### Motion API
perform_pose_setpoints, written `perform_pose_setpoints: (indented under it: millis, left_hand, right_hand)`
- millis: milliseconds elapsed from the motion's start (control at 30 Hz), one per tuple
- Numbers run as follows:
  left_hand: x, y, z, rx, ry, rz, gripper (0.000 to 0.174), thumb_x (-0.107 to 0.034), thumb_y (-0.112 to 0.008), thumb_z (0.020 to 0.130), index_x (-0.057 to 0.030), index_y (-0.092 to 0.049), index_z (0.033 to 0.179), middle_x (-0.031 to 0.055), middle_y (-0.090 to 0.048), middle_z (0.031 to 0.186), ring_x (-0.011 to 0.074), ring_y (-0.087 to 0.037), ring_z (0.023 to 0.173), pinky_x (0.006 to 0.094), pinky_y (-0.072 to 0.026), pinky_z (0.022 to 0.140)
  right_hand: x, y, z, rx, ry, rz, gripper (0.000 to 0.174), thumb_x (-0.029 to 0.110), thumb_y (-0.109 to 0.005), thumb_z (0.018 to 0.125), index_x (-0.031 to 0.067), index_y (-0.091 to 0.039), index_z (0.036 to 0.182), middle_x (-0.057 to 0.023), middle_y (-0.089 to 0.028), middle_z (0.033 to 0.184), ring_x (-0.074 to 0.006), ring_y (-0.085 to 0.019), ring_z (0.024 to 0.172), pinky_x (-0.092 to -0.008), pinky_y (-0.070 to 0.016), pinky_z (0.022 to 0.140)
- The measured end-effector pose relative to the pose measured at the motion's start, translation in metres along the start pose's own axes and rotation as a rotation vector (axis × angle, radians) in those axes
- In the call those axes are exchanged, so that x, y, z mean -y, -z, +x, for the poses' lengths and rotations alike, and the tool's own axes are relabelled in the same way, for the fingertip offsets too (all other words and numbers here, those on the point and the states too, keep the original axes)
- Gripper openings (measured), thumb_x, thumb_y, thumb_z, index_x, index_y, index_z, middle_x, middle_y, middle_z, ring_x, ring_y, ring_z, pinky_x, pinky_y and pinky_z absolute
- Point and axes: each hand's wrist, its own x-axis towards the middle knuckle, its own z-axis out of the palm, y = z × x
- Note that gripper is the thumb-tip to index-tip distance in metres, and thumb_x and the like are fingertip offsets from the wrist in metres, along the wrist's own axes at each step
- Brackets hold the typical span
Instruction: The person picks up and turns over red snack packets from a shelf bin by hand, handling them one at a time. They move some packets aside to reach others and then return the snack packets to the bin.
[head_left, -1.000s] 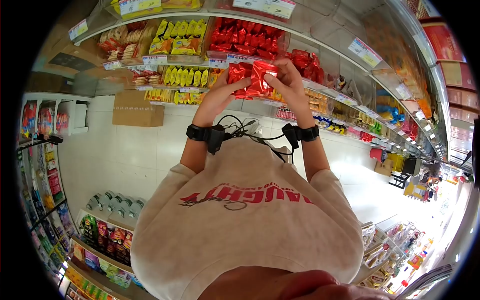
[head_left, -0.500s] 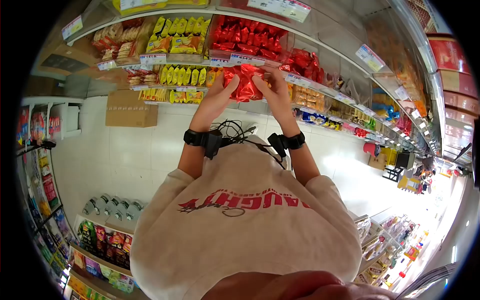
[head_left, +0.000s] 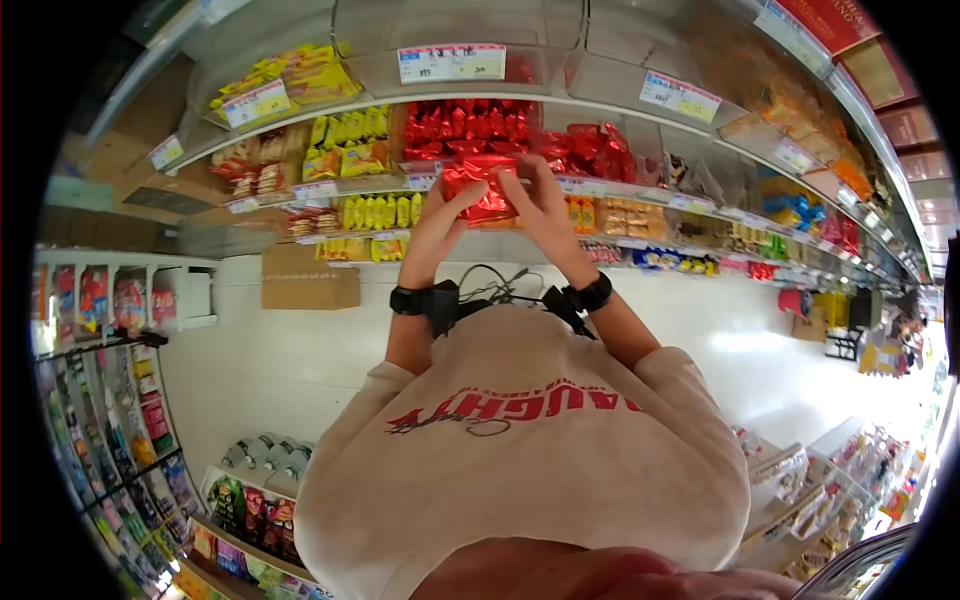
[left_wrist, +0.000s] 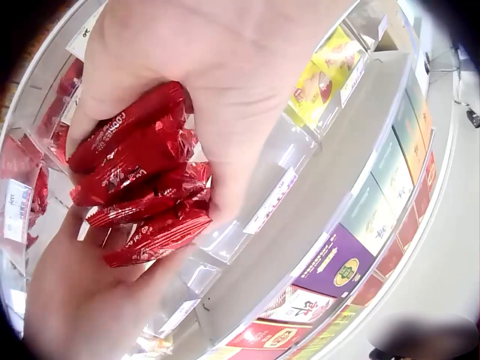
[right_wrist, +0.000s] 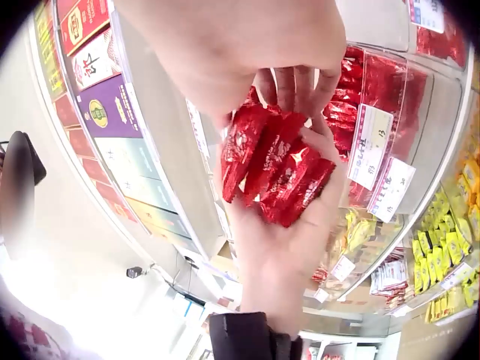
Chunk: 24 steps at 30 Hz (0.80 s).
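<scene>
Several red cookie packets (head_left: 487, 190) are held together in a row between both hands in front of the shelf. My left hand (head_left: 435, 230) grips them from the left, its thumb lying across the near side. From the other side my right hand (head_left: 540, 210) holds the same bunch, thumb in front and fingers behind. In the left wrist view the shiny packets (left_wrist: 139, 150) lie side by side, with "cookies" lettering on one wrapper. The right wrist view shows the packets (right_wrist: 274, 161) between the right fingers and the left palm.
Right behind the hands, a clear bin holds more red packets (head_left: 465, 125). Yellow packets (head_left: 345, 150) fill the bin to its left. Price tags (head_left: 452, 63) line the shelf edges. A cardboard box (head_left: 310, 278) stands on the floor. Boxed goods (left_wrist: 337, 262) stand along another shelf.
The right hand's packet has come in against those in the left hand, and they now sit as one bunch. The head view has tilted up, showing more of the upper shelf.
</scene>
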Motion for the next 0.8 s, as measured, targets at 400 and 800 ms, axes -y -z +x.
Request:
perform_pose_setpoints:
  millis: [400,800]
  left_hand:
    - [0.025,-0.048,0.026,-0.097,-0.003,0.093,0.068,-0.011,-0.081,0.085,0.0033,-0.044,0.141,0.0103,-0.061,0.129,0.0164,-0.059,0.12,0.0282,-0.0479,0.097]
    - [0.037,-0.102,0.017,-0.215,-0.091,0.698,0.067,-0.039,-0.071,0.096,0.0047,-0.048,0.141,0.0125,-0.06,0.132,0.0182,-0.056,0.123,0.0326,-0.0427,0.106]
  right_hand:
    - [0.021,0.059,-0.013,0.028,-0.207,0.076,0.049,0.037,-0.061,0.104,-0.0026,-0.056,0.131,-0.008,-0.065,0.117,-0.0127,-0.059,0.104,-0.0277,-0.0475,0.091]
    - [-0.002,0.085,-0.01,0.059,-0.066,0.195,0.048,0.03,-0.067,0.1,-0.0033,-0.054,0.132,-0.0128,-0.065,0.122,-0.0161,-0.062,0.11,-0.03,-0.0506,0.093]
